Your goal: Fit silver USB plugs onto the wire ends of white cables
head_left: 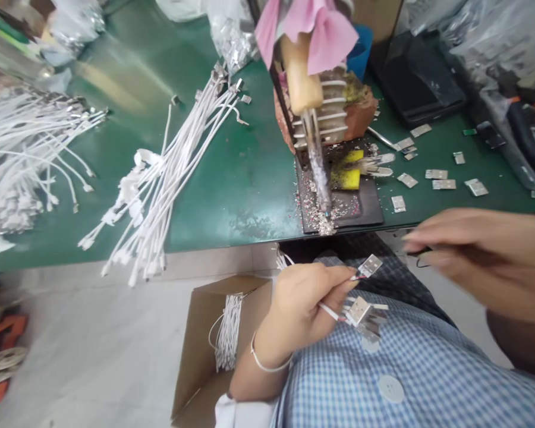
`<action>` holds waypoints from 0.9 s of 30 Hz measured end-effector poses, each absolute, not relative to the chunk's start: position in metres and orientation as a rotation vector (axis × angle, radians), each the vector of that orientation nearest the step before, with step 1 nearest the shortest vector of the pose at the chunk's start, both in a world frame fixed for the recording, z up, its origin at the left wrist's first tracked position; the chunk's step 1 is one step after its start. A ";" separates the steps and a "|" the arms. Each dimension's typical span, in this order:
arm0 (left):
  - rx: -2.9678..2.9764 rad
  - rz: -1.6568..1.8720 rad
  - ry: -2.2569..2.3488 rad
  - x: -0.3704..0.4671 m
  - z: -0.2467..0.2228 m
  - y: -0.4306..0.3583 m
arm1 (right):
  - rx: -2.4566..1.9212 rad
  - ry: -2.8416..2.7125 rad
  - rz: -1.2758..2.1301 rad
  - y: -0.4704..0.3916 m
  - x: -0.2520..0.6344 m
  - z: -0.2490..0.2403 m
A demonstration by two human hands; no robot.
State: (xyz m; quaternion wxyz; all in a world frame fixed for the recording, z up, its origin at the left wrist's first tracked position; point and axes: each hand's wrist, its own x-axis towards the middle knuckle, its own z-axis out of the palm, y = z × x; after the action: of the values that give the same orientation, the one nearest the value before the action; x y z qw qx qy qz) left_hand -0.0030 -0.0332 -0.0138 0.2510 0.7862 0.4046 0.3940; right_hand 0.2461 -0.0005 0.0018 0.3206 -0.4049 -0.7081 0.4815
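My left hand (310,303) is closed around several white cables, with metal USB plugs (369,267) poking out past the thumb and below the fingers. To the right, my right hand (468,255) is blurred, its fingers pinched on something thin and dark that I cannot make out. Above my hands a soldering iron (304,83) with a tan handle hangs tip down over a dark pad (372,205) strewn with solder bits. A yellow sponge (348,172) lies beside the iron. Loose USB plugs (398,204) are scattered on the green table (249,196) near my right hand.
Bundles of white cables (182,154) lie on the table's left part, some over the front edge. An open cardboard box (191,345) with more cables stands below. A black device (421,80) and a plastic tray (512,148) are at the back right.
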 end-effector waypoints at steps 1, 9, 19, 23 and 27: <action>2.159 1.063 1.095 -0.003 -0.014 -0.033 | -1.044 -1.905 1.162 -0.002 0.239 0.001; 2.160 1.033 1.134 -0.005 -0.011 -0.035 | -0.865 -1.863 1.210 -0.004 0.203 -0.009; 2.209 1.059 1.144 -0.010 -0.013 -0.037 | -0.974 -1.787 1.365 -0.009 0.199 -0.010; 2.210 1.040 1.036 -0.012 -0.015 -0.035 | -0.913 -1.867 1.441 -0.005 0.203 -0.010; 2.126 1.049 0.995 -0.011 -0.018 -0.033 | -0.962 -1.824 1.567 -0.004 0.203 -0.008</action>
State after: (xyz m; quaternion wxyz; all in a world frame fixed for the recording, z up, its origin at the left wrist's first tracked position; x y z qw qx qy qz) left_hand -0.0109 -0.0327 -0.0182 0.2815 0.7934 0.3713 0.3916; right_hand 0.2034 -0.0045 -0.0079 0.2724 -0.3573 -0.6778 0.5820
